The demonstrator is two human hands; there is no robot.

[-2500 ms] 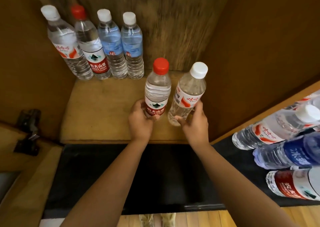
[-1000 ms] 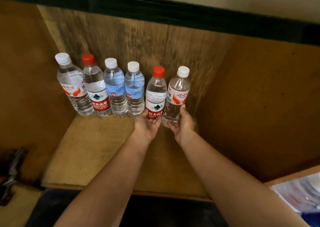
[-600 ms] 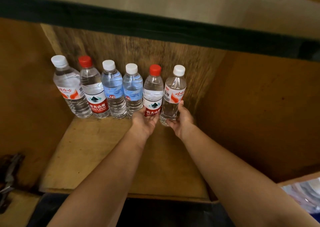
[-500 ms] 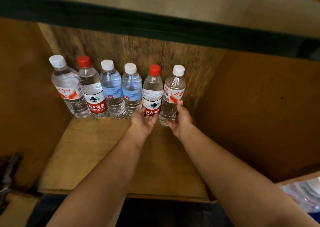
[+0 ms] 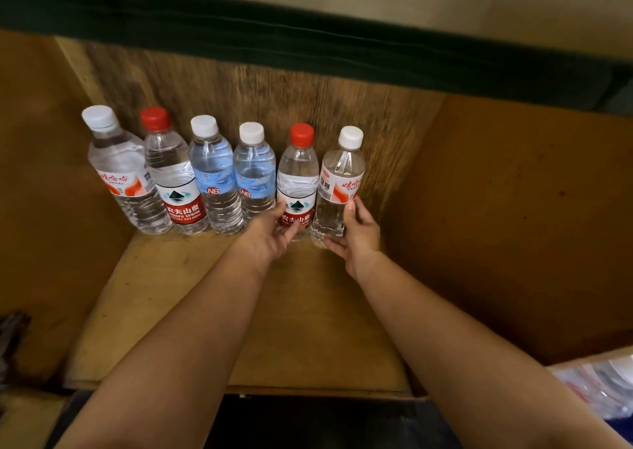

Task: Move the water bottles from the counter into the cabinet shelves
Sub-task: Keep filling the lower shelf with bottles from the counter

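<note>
1. Inside the wooden cabinet shelf [image 5: 191, 311], six clear plastic water bottles stand upright in a row against the far back panel [image 5: 274, 99]; the two on the right end are in the person's grasp.
2. The left hand [image 5: 274, 232] curls around the lower part of the red-capped bottle with the red-and-white label [image 5: 297, 177], thumb on its left side; the right hand [image 5: 356, 232] wraps the base of the white-capped bottle with the orange-and-white label [image 5: 340, 181], thumb up along its right side.
3. Both bottles appear seated on the shelf, the red-capped one touching the neighbouring white-capped, blue-labelled bottle [image 5: 254, 171].
4. Risk: a quick pull-back with fingers dragging on the thin, slick plastic could tip either bottle toward the near edge.
5. Risk: a sideways nudge from the left hand could knock the tightly packed row over, one bottle toppling the next.
6. Risk: the right-end bottle, with open shelf to its right, has nothing to brace it if bumped.
7. More bottles, blurred at the near right corner [image 5: 603, 383], likely wait on the bench.
</note>
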